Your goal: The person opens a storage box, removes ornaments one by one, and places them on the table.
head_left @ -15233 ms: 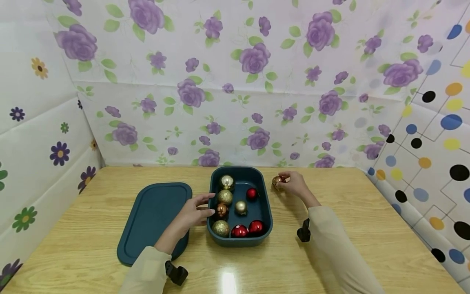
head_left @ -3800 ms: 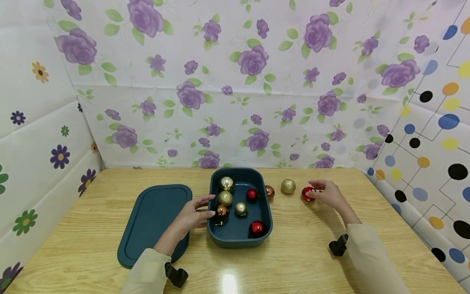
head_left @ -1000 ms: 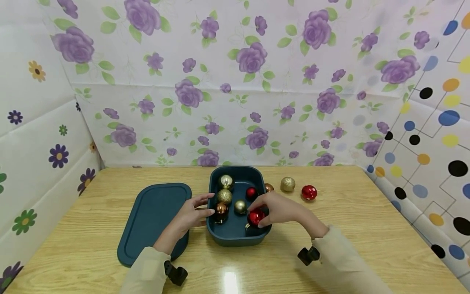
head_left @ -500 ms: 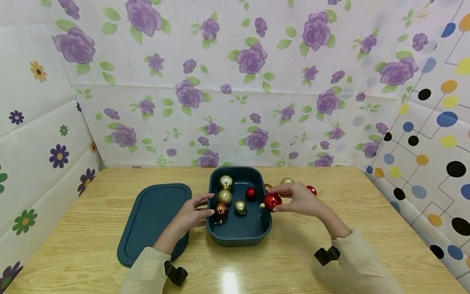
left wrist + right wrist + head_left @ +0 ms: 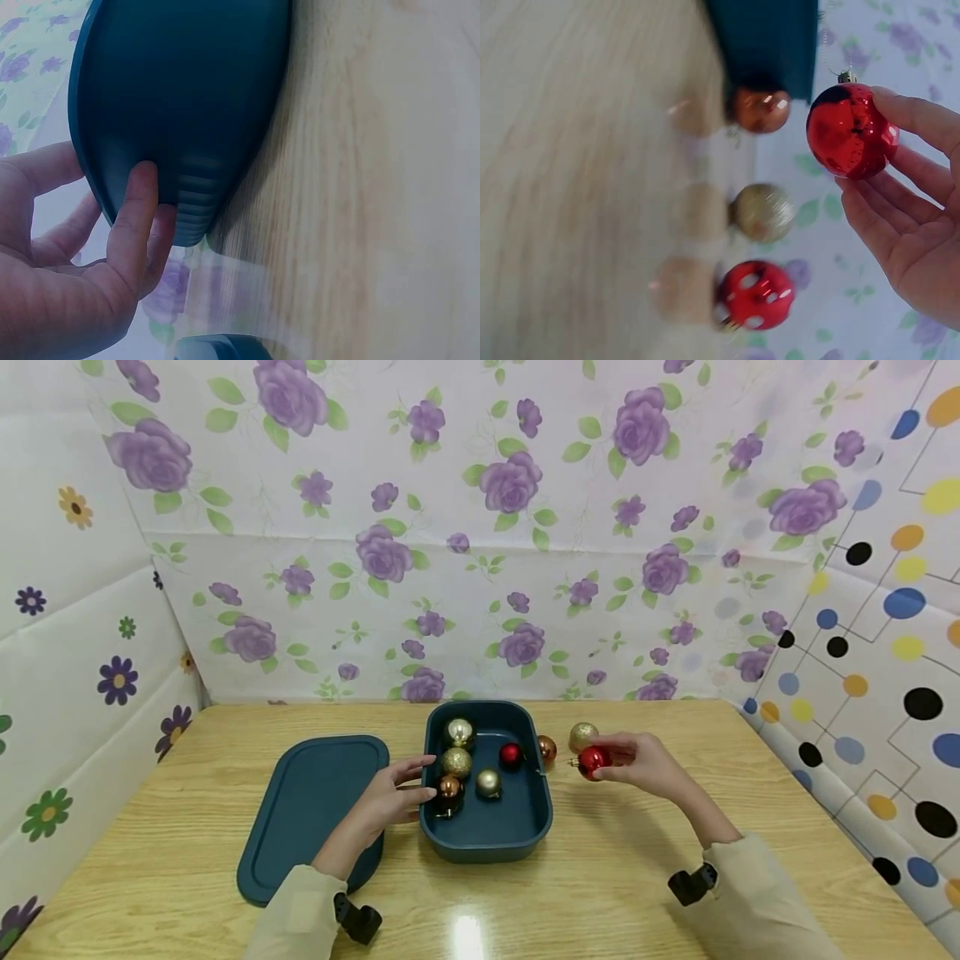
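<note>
My right hand (image 5: 648,768) pinches a shiny red Christmas bauble (image 5: 592,762) by thumb and fingertips, its gold cap facing left, over the table right of the dark teal box (image 5: 487,857). My left hand (image 5: 386,797) grips the box's left wall, some fingers over the rim and others on the outside. Inside the box lie a shiny pale-gold bauble (image 5: 459,732), a glittery gold one (image 5: 456,762), a copper one (image 5: 450,787), a small gold one (image 5: 488,783) and a small red one (image 5: 511,754). Behind the right hand, a white-spotted red bauble (image 5: 757,295) shows only in the right wrist view.
A copper bauble (image 5: 547,749) rests against the box's right side, with a glittery gold bauble (image 5: 583,736) beside it. The flat teal lid (image 5: 315,810) lies left of the box. Patterned cloth walls (image 5: 480,585) stand at the back and both sides of the wooden table (image 5: 600,877).
The right hand has lifted the shiny red bauble out of the box's front right corner and carried it right. Earlier it set down the spotted red one. The left hand stays put.
</note>
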`<state>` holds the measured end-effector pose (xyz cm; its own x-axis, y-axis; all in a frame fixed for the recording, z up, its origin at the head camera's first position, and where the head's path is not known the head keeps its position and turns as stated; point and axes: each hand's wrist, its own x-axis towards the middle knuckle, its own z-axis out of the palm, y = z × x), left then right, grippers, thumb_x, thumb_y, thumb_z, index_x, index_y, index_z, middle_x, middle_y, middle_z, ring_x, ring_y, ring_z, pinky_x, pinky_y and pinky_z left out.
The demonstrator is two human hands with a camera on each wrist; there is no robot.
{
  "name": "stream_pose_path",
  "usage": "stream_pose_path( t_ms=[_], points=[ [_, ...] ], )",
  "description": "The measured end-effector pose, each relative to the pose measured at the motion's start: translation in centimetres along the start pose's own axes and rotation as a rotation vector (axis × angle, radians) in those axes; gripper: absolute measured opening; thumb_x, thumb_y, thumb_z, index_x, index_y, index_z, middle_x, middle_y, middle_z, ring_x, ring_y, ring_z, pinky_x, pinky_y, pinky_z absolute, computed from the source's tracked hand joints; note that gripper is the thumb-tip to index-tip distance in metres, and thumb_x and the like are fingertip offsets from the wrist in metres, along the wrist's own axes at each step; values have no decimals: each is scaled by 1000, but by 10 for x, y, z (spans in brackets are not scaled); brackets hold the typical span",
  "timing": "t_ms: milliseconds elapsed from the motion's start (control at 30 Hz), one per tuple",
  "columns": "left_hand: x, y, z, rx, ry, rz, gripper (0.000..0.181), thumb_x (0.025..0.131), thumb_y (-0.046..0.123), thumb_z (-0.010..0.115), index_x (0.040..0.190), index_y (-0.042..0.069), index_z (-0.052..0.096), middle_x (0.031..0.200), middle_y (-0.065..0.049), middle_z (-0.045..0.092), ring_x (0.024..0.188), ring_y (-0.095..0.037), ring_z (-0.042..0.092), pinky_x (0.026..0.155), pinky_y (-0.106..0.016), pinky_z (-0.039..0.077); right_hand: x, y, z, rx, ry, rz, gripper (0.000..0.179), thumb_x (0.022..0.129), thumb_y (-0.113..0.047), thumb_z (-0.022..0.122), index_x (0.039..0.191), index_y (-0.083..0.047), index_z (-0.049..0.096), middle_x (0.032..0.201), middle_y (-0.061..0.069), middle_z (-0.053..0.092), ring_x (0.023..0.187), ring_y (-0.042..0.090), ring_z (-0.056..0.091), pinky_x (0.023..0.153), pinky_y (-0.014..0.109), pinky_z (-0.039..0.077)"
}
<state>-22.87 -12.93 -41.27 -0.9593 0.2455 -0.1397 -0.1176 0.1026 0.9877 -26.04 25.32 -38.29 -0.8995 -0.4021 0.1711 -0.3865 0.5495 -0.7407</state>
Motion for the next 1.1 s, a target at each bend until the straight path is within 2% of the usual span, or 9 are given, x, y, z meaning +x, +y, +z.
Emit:
stream_pose_path(
  t_ms=[200,467,700,1100],
  points=[
    [0,-2,-1,-11,-12,3,55,87,8,62,137,9,41,142,-25,29,111,-32,51,77,-41,51,3,22,1,-12,10,89,50,78,-17,73,120,6,56,110,22,61,96,31,61,74,31,52],
    [0,-1,-1,-13,-11,2,54,87,8,62,137,10,41,142,-24,29,111,-32,51,77,-41,51,11,39,7,-81,4,153,50,75,-18,75,117,4,60,106,19,62,94,29,61,75,35,51],
    [-1,0,1,-3,4,-2,54,87,7,62,137,9,42,141,-24,31,110,-32,52,76,-41,51,17,45,11,-119,-15,142,44,76,-16,74,114,3,62,101,16,63,89,24,61,71,30,50],
    [2,-3,0,-5,17,-11,53,85,7,63,135,11,45,140,-23,32,108,-30,53,76,-40,51,22,44,11,-107,-32,152,45,78,-15,73,115,5,60,103,18,64,87,22,62,69,28,50]
  ],
)
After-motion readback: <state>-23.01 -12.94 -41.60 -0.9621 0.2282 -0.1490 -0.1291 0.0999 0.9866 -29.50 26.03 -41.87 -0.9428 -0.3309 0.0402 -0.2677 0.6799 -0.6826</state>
